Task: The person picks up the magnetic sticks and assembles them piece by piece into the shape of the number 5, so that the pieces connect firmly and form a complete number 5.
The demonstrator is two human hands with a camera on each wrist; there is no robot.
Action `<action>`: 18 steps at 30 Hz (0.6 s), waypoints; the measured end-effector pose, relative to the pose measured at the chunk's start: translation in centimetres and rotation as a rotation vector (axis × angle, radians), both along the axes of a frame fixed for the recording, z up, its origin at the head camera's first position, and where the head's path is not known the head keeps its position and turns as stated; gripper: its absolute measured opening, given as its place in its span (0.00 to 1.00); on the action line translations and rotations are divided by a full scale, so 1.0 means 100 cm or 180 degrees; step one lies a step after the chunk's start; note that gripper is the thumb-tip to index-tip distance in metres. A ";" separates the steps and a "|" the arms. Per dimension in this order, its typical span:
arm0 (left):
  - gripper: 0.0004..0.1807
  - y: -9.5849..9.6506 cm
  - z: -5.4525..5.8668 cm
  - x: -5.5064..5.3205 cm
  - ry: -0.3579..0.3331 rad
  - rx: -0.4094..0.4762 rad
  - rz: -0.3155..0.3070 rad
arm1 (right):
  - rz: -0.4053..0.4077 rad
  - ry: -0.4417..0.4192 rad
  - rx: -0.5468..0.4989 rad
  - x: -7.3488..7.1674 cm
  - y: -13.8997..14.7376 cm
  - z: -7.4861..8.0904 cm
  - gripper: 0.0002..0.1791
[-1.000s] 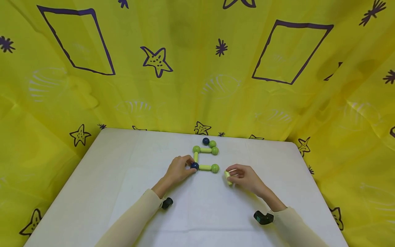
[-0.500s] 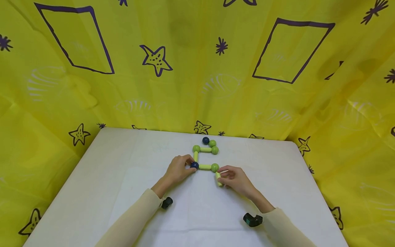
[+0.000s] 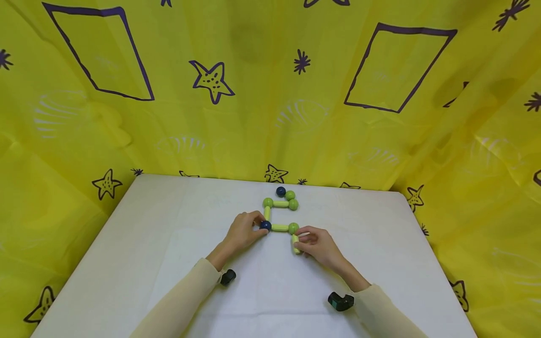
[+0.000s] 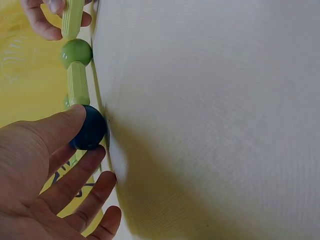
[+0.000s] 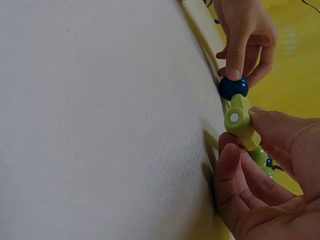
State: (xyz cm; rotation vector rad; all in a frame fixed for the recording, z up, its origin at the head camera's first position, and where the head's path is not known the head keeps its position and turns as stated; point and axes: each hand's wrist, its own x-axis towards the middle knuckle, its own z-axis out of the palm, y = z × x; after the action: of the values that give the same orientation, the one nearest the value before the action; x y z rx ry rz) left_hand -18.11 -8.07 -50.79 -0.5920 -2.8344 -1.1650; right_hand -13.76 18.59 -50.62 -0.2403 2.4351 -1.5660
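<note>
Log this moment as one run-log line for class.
left hand: pinches dark blue ball | right hand: holds yellow-green rod, end touching green ball

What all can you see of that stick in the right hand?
The stick is short, pale yellow-green and ridged lengthwise, apparently plastic, with a small whitish disc in its near end. The right hand pinches it. In the head view it is just below a green ball, which its far end appears to touch.
</note>
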 end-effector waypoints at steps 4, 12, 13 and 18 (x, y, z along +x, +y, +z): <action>0.12 0.000 0.000 0.000 0.0005 0.0009 -0.0003 | -0.0052 -0.0006 0.0010 -0.001 -0.002 0.001 0.16; 0.13 0.000 0.001 0.001 -0.0014 0.0014 0.0007 | -0.0131 -0.0068 -0.0122 -0.002 -0.006 0.005 0.17; 0.13 0.000 0.001 0.001 -0.0018 0.0013 0.0005 | -0.0136 -0.0091 -0.0130 -0.002 -0.007 0.006 0.17; 0.12 0.000 0.002 0.001 -0.0010 0.0010 0.0015 | -0.0140 -0.0200 -0.0165 -0.002 -0.006 0.005 0.17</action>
State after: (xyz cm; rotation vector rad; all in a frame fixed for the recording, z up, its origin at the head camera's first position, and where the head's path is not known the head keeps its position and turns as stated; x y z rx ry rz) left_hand -17.99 -8.09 -50.64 -0.5838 -2.8343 -1.1706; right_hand -13.94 17.97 -50.17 -0.1451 2.3698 -1.6314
